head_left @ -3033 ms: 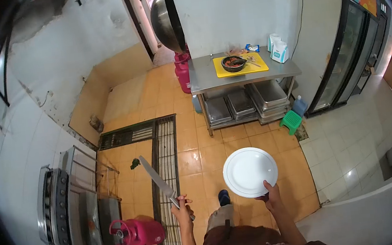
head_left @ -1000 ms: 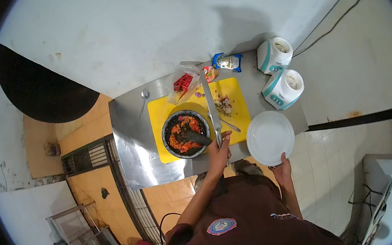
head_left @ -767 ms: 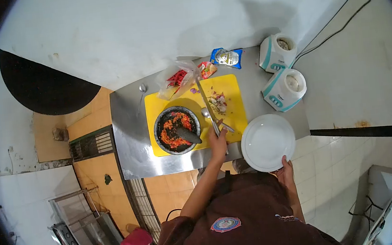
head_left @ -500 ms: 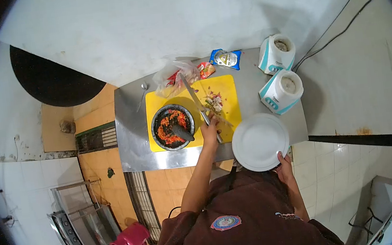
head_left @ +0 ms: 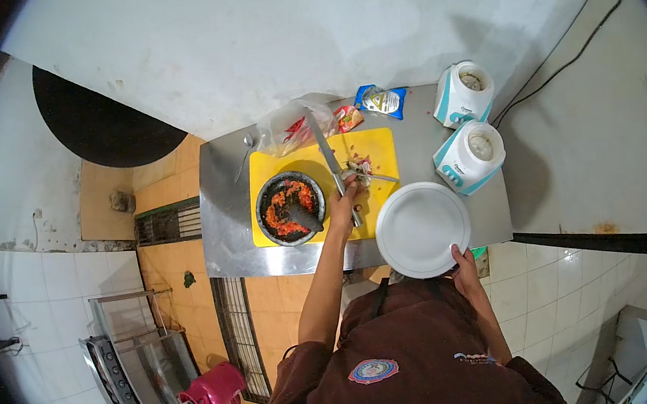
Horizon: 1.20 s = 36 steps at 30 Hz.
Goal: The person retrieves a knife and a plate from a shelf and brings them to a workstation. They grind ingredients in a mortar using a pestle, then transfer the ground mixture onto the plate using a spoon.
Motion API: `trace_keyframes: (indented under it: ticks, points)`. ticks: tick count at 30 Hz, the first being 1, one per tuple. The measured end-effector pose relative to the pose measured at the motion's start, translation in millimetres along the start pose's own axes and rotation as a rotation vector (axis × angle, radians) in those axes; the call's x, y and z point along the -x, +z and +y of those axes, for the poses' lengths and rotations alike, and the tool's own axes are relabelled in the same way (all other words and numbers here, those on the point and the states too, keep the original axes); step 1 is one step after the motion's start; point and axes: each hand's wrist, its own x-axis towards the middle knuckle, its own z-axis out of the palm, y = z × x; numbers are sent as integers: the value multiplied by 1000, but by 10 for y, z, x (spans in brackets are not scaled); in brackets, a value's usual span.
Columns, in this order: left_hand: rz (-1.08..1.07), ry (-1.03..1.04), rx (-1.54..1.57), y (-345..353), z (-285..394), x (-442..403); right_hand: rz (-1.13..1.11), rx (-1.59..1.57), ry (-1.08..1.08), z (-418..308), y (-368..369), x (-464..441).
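My left hand (head_left: 343, 202) is closed around a large knife (head_left: 324, 147), its blade pointing to the back. A second thin utensil (head_left: 380, 176) sticks out to the right from the same fingers; its kind is unclear. Chopped scraps (head_left: 361, 165) lie by those fingers on the yellow cutting board (head_left: 380, 145). My right hand (head_left: 464, 267) grips the near rim of a white plate (head_left: 423, 229), held over the counter's front edge. Left of the knife stands a stone mortar (head_left: 265, 228) with red-orange paste (head_left: 280, 204) and a dark pestle (head_left: 304, 218) leaning in it.
A plastic bag with red chillies (head_left: 296, 128), a red packet (head_left: 348, 118) and a blue-and-white packet (head_left: 382, 102) lie along the back. A spoon (head_left: 246, 153) is at the left. Two white-and-teal blender bases (head_left: 461, 157) stand right on the metal counter (head_left: 222, 213).
The thin utensil in my left hand has swung up, now pointing right across the board. The plate has shifted slightly left and back. The whole view has moved a little.
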Motion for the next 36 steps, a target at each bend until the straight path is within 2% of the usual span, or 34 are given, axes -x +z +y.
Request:
trace_keyframes:
  ticks: [5, 8, 11, 15, 17, 20, 22, 23, 24, 25, 27, 31, 33, 35, 36]
  points:
    - [11, -48, 5, -23, 159, 230, -38, 69, -17, 164, -33, -126]
    - [39, -56, 9, 2, 390, 577, 13, 178, 34, 124, 83, -98]
    - [-5, -53, 47, -76, 615, 937, -45, 163, 27, 253, 119, -210]
    - [-47, 41, 118, -495, 753, 1358, -89, 155, -7, 352, 240, -192]
    - [67, 103, 110, -702, 819, 1533, -67, 173, -10, 502, 226, -271]
    - [217, 181, 184, -1050, 939, 1719, 100, 124, 20, 298, 495, -6]
    - [212, 207, 260, -1394, 898, 1823, 148, 73, -90, 365, 475, -41]
    - [199, 229, 296, -1581, 870, 1829, 185, 56, -71, 337, 460, -8]
    - [210, 232, 362, -1731, 812, 1809, 54, -17, -190, 314, 529, 45]
    - [178, 240, 409, -1895, 791, 1778, 145, 13, -176, 122, 835, 216]
    - [168, 218, 390, -2177, 885, 1679, 2, 13, -231, -16, 1162, 357]
    - [273, 163, 16, -2692, 1311, 1522, -46, 36, -292, 119, 2212, 394]
    - [240, 198, -83, -3079, 1414, 1455, -112, 94, -289, 367, 2890, 405]
    - [275, 219, -85, -3362, 1531, 1494, -143, 220, -107, 571, 3575, 499]
    - [302, 184, -25, -3533, 1525, 1509, -213, 255, -86, 784, 3775, 458]
